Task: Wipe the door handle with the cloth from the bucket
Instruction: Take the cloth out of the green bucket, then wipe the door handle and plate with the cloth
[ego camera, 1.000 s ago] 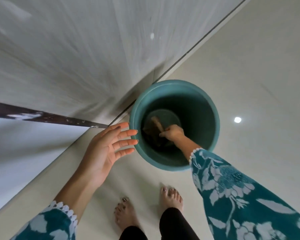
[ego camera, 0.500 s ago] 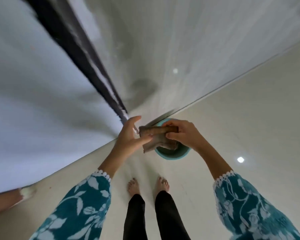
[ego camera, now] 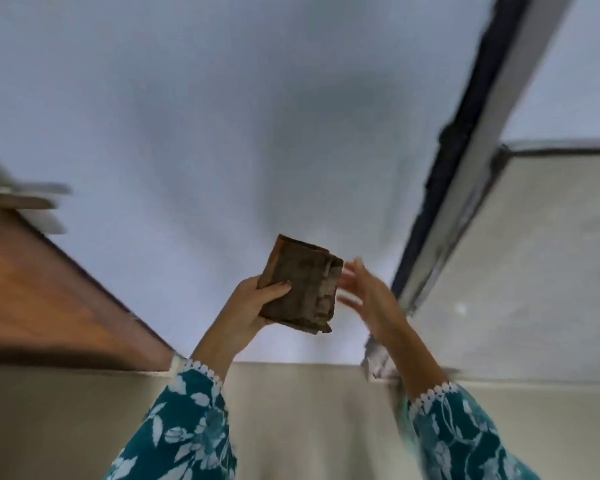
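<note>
A folded brown cloth (ego camera: 300, 284) is raised in front of a pale wall. My left hand (ego camera: 253, 299) grips its left edge, thumb across the front. My right hand (ego camera: 368, 296) hovers just right of the cloth, fingers spread and blurred; whether it touches the cloth is unclear. The bucket is out of view. At the far left edge a blurred pale shape (ego camera: 25, 199) juts from the brown wooden door (ego camera: 39, 289); it may be the door handle.
A dark-edged frame (ego camera: 461, 161) runs diagonally at upper right, with a grey tiled surface (ego camera: 534, 271) beyond it. Beige floor (ego camera: 309, 420) fills the bottom of the view. My sleeves are teal with a white floral print.
The cloth came up out of the bucket and passed into my left hand. My right hand let go and opened. The view swung from the floor and bucket to the wall and wooden door.
</note>
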The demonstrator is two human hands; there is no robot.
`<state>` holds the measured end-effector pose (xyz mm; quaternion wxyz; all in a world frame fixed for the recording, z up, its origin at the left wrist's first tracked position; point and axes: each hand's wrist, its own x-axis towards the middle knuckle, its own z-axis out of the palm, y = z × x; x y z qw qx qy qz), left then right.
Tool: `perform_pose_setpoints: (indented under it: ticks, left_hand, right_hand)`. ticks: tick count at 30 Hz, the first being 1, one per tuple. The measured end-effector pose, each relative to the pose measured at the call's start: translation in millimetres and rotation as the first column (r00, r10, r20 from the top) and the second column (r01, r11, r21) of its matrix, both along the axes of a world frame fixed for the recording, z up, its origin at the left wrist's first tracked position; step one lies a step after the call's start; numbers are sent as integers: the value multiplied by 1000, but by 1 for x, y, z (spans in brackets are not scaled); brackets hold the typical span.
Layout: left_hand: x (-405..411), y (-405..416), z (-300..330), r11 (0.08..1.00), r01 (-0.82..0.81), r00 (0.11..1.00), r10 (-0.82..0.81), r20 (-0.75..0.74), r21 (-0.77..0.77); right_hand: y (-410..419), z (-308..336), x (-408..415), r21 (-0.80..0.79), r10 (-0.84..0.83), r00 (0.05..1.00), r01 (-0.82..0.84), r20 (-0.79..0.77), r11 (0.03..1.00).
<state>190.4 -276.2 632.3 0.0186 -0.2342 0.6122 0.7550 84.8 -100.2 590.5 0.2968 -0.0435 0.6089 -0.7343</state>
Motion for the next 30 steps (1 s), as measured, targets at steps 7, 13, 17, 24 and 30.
perform_pose_setpoints:
  ticks: [7,13,17,24,30]
  left_hand:
    - [119,-138,20,954,-242,970,234,-66,-179]
    - [181,-210,26,910,-357,934,354,-56,-208]
    - [190,-239,25,896,-433,894,441,-82,102]
    - [187,-295,19,892,-344,900,402,-168,294]
    - [163,-344,26,946,-259,940,293,-174,193]
  right_hand:
    - [-179,39,118,-113,347,937,-350,-49,930]
    - [-288,55,175,431,290,668,51,-685,901]
    - [-329,52,204,423,380,204,242,-902,873]
    - [-382,46,202,511,528,24,296,-849,807]
    - [-426,61,163,526,517,98,202,-850,826]
